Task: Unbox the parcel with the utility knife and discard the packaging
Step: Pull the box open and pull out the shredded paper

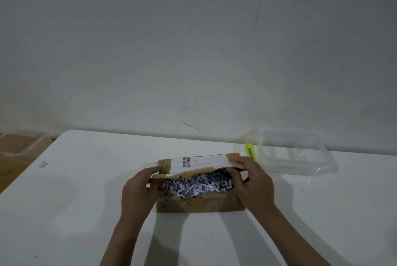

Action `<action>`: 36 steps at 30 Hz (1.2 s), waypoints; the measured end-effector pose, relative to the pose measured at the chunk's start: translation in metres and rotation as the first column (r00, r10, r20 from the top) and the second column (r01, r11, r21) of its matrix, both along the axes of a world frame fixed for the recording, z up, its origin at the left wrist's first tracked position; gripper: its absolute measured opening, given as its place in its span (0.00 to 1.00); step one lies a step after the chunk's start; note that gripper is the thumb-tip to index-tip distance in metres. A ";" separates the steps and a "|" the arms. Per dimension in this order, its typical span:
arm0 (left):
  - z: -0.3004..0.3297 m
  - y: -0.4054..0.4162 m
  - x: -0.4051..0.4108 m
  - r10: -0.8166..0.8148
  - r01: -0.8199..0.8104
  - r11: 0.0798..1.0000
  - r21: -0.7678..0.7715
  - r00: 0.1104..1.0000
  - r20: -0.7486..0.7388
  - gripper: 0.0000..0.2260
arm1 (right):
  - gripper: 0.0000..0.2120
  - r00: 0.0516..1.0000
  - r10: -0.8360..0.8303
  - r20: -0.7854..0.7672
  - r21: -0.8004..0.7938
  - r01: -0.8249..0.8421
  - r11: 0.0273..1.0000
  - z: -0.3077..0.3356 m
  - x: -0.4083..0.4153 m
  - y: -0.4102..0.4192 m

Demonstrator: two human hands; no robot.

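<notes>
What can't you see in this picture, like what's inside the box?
1. Head view: whatever is packed in the box is hidden under the shredded paper.
2. The label print is too small to read.
3. The knife: its near end is hidden behind the flap and right hand.
4. The left hand covers the box's left end.

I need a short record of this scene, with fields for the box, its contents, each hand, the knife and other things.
box: cardboard box on white table, top flap lifted, label on flap
contents: shredded paper fills it; any item under it is hidden
left hand: left hand holds the flap's left end
right hand: right hand grips the flap's right end
knife: yellow knife lies behind the box, untouched
other: clear container at right
</notes>
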State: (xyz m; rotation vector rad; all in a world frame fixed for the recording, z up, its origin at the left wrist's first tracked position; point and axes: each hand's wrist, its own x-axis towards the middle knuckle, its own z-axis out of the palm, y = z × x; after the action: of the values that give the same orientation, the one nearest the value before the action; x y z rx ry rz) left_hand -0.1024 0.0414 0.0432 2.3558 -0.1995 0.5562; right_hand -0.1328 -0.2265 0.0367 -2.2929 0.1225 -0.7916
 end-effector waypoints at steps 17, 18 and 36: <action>0.007 -0.001 0.013 0.033 -0.041 0.984 0.175 0.998 0.048 0.04 | 0.21 1.000 0.005 0.005 -0.049 -0.005 0.999 0.001 0.009 0.000; 0.007 -0.001 0.014 0.030 -0.038 0.984 0.174 0.998 0.050 0.04 | 0.22 1.000 0.004 0.000 -0.053 -0.004 0.999 0.000 0.010 0.000; 0.016 -0.001 0.020 0.047 -0.046 0.999 0.017 0.997 -0.059 0.06 | 0.09 0.993 -0.004 -0.114 0.069 0.011 0.998 0.008 0.010 -0.004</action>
State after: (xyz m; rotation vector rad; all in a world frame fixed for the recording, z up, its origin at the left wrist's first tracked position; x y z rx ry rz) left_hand -0.0820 0.0400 0.0594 2.3945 -0.1222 0.5075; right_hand -0.1225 -0.2304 0.0446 -2.2727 0.2072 -0.6504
